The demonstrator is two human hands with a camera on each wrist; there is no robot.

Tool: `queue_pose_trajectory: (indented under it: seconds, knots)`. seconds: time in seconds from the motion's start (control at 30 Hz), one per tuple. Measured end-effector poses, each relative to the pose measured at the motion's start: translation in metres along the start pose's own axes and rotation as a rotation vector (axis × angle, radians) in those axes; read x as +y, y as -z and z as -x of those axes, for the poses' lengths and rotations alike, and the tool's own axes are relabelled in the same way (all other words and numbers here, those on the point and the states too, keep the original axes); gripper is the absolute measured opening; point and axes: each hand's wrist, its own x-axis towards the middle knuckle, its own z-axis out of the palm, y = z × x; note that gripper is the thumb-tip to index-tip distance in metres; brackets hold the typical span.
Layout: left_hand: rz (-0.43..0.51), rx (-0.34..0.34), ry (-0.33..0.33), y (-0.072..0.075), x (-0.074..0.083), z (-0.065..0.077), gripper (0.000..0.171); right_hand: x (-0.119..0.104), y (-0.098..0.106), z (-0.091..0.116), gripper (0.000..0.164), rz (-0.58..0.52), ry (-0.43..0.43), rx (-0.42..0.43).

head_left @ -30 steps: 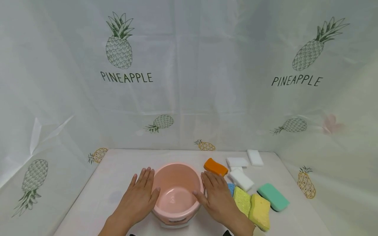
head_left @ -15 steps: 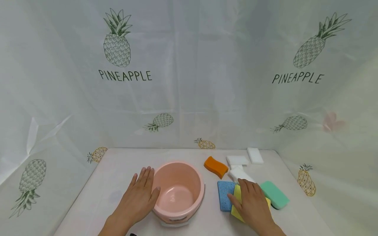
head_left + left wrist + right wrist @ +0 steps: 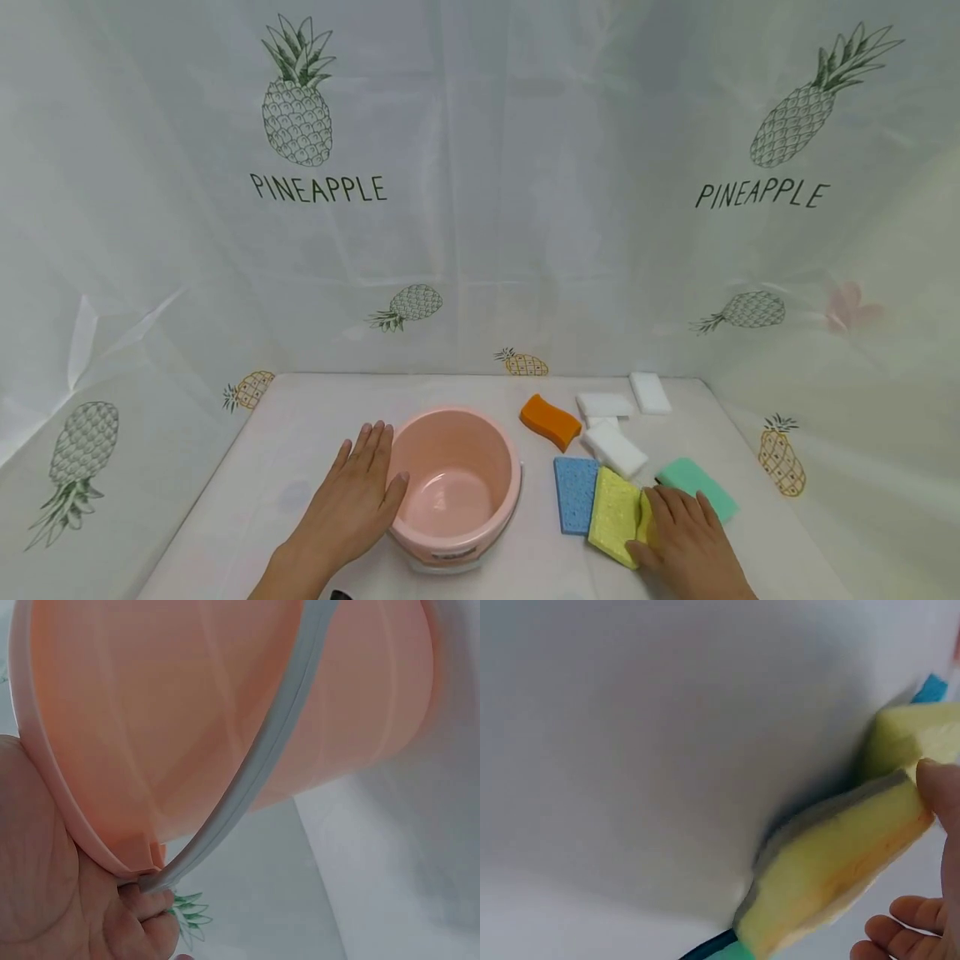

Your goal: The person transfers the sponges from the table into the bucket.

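A pink bucket (image 3: 452, 443) with a grey handle (image 3: 259, 765) stands upright on the table. My left hand (image 3: 347, 502) rests against its left rim, fingers straight and thumb over the edge. Over a yellow sponge (image 3: 840, 866) with a grey layer is my right hand (image 3: 688, 533), which covers most of it in the head view. The right thumb (image 3: 940, 795) touches one end of that sponge, while the other fingers stay apart from it in the right wrist view. Beside it lie a yellow-green sponge (image 3: 615, 510) and a blue sponge (image 3: 576, 496).
Beyond the right hand lies a green sponge (image 3: 701, 485). An orange sponge (image 3: 551, 422) sits behind the blue one, with several white sponges (image 3: 617, 448) to its right. Curtains printed with pineapples (image 3: 297, 122) enclose the table (image 3: 330, 396) at back and sides.
My right hand has left the bucket's right side and moved right, past the blue and yellow-green sponges, to the yellow sponge. The left hand has stayed at the bucket.
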Motion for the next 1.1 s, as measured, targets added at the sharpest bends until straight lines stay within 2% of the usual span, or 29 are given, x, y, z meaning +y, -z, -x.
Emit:
queue_pose_trajectory:
  seconds: [0.13, 0.23, 0.37, 0.47, 0.53, 0.7, 0.8, 0.87, 1.03, 1.1]
  knots:
    - [0.002, -0.001, -0.001, 0.001, 0.0, 0.0, 0.069, 0.012, -0.002, 0.003, 0.082, -0.01, -0.033, -0.01]
    - [0.003, 0.003, 0.002, 0.001, -0.001, -0.001, 0.069, 0.013, -0.003, 0.002, 0.077, -0.036, -0.045, 0.021]
    - [0.01, 0.003, 0.004, 0.001, -0.001, -0.001, 0.07, 0.003, -0.002, 0.0, 0.067, -0.08, -0.027, 0.13]
    - [0.017, -0.003, 0.002, 0.001, -0.001, -0.001, 0.07, -0.012, 0.0, -0.003, 0.063, -0.092, -0.026, 0.171]
    - [0.018, -0.008, 0.003, 0.001, -0.001, -0.001, 0.07, -0.024, 0.002, -0.007, 0.065, -0.1, -0.029, 0.153]
    - [0.033, -0.033, 0.017, 0.001, -0.003, -0.001, 0.071, -0.05, 0.002, -0.017, 0.071, -0.101, -0.058, 0.006]
    - [0.048, -0.049, 0.024, 0.0, -0.003, -0.002, 0.072, -0.058, 0.0, -0.019, 0.069, -0.077, -0.071, -0.066]
    - [0.052, -0.053, 0.024, -0.001, -0.003, -0.002, 0.072, -0.059, 0.0, -0.018, 0.061, -0.066, -0.082, -0.097]
    - [0.048, -0.055, 0.021, -0.001, -0.002, -0.002, 0.073, -0.043, -0.008, -0.003, 0.041, -0.055, -0.057, -0.009]
    - [0.046, -0.057, 0.019, 0.0, -0.002, -0.001, 0.073, -0.032, -0.013, 0.003, 0.042, -0.045, -0.055, 0.039]
